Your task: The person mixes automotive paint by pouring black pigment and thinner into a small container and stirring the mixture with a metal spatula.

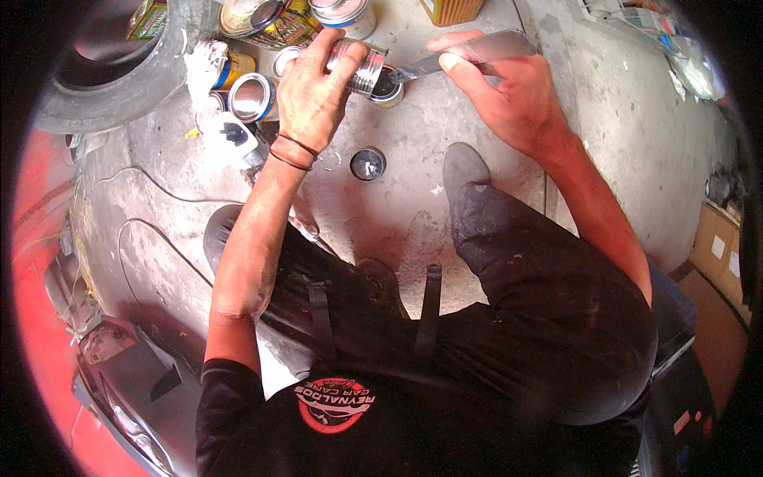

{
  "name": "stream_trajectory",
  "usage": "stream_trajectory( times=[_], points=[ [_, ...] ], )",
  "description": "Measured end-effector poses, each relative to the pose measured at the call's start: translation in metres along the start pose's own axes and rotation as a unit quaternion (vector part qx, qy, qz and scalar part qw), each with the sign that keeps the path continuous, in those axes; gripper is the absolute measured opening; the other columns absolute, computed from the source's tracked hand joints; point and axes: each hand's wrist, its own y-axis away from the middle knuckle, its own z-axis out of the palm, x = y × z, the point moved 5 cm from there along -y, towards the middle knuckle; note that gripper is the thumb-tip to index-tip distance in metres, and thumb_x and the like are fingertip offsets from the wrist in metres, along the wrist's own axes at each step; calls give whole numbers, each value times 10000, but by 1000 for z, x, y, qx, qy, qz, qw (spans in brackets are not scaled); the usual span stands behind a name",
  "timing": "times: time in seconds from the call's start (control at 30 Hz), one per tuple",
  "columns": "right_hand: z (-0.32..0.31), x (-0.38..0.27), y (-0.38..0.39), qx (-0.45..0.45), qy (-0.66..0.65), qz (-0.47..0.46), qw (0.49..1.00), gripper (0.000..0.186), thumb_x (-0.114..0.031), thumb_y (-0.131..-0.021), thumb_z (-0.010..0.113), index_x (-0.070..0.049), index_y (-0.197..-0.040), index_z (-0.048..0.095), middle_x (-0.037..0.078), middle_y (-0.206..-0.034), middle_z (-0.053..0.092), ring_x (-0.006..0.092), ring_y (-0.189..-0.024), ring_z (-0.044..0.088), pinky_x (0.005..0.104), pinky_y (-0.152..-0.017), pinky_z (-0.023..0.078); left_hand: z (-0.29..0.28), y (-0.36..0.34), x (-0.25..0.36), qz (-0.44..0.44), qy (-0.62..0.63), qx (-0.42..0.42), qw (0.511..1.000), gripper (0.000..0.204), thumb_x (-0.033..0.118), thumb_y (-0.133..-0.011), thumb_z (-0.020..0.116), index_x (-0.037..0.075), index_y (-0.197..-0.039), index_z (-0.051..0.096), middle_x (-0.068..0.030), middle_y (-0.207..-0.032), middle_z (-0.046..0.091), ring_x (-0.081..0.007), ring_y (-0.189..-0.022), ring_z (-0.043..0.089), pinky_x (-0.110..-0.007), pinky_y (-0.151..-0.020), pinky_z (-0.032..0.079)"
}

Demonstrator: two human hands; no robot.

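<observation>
My left hand (314, 87) grips a small shiny metal can (362, 67) and holds it tilted on its side above another small open can (389, 91) that stands on the concrete floor. My right hand (513, 91) holds a flat metal putty knife (469, 54) by its wide blade end, the narrow tip reaching into the mouth of the tilted can. A round dark lid (368, 164) lies on the floor just below the cans. I am squatting, dark trousers and a shoe (463, 168) below my hands.
Several open and closed paint cans (253, 95) crowd the floor at the top, beside a white rag (208, 67). A tyre (119, 71) lies at top left. A red car body (40, 262) runs along the left. Cardboard boxes (719, 246) sit at right.
</observation>
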Motion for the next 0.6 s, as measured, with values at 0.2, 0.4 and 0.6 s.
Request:
stream_trajectory(
  times=[0.2, 0.4, 0.6],
  points=[
    [0, 4, 2, -12, 3, 15, 1000, 134, -51, -1061, 728, 14, -1156, 797, 68, -1194, 841, 128, -873, 736, 301, -806, 592, -6, -4, 5, 5, 3, 1, 1000, 599, 33, -806, 795, 282, -1344, 715, -85, -1454, 686, -325, -1157, 741, -475, -924, 606],
    [2, -4, 0, -18, 7, 70, 997, 163, -97, -1082, 723, -34, -1205, 809, 57, -1097, 817, 118, -833, 712, 300, -794, 587, -4, -2, 0, -1, 11, -13, 1000, 614, 17, -798, 796, 282, -1346, 710, -90, -1458, 685, -333, -1183, 740, -479, -924, 598],
    [1, 6, 3, 11, 1, 5, 1000, 172, -124, -1091, 724, -47, -1217, 813, 60, -1065, 806, 121, -822, 714, 303, -795, 588, -5, -3, 5, 1, 16, -6, 1000, 675, -1, -766, 823, 279, -1367, 697, -99, -1466, 675, -336, -1189, 734, -492, -937, 590]
  ],
)
